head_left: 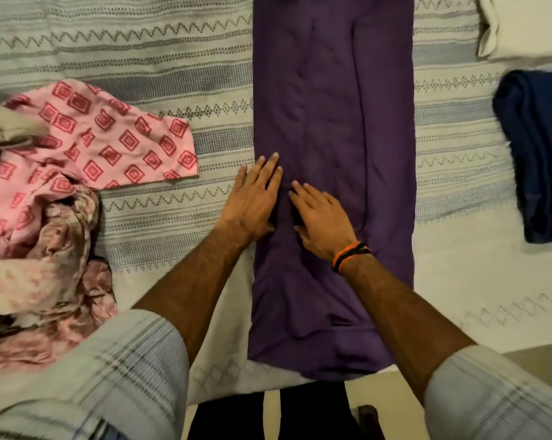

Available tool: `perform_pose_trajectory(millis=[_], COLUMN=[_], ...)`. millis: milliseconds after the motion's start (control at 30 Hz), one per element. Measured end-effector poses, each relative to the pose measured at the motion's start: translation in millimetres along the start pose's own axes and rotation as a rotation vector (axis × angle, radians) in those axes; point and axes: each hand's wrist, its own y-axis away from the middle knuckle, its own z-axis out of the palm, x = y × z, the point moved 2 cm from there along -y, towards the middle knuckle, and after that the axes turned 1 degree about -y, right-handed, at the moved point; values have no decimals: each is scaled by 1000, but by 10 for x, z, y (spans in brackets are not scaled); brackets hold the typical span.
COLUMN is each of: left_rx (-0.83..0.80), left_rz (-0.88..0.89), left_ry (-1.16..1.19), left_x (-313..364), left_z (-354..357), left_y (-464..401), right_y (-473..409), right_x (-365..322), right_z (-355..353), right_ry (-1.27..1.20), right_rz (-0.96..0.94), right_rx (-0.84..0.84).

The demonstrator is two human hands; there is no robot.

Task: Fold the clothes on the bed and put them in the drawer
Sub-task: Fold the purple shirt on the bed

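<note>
Purple, soft, long folded garment (332, 122) lies along the striped woven bed (141, 58), stretching ahead of both hands; left hand (255, 201) and right hand (320, 223) press flat, fingers spread, likely smoothing creases before the next fold. Pink patterned clothes (78, 147) wait left.

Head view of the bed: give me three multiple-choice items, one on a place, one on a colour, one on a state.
1. Where does the pink patterned garment lie?
A left of the purple garment
B on it
C right of it

2. What colour is the folded cloth at the right edge?
A red
B dark blue
C green

3. How are the left hand and right hand?
A clenched
B flat on the purple garment
C lifted

Answers: A, it lies by the left pile; B, the fabric is navy; B, fingers straight on the cloth.
</note>
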Motion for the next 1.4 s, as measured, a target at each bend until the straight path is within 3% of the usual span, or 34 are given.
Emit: perform_pose_trajectory(millis=[133,433,667,800,1133,1400], left_rx=[-98,-55,47,100,168,153], left_rz=[-20,-73,-181,-194,-209,-255], left_ry=[28,194,531,608,653,676], left_x=[37,309,447,467,492,259], left_z=[61,-475,-951,-1203,-1772,-1933], left_y=[146,647,1142,1187,604,-362], right_y=[156,645,1155,1286,858,-44], right_x=[-37,-233,-355,-263,335,926], right_z=[-30,-528,-1073,-1339,-1910,-2159], right_ry=[-137,-330,-442,-471,-465,-462], right_rz=[187,244,321,355,356,350], right_rx=[27,42,180,233,264,231])
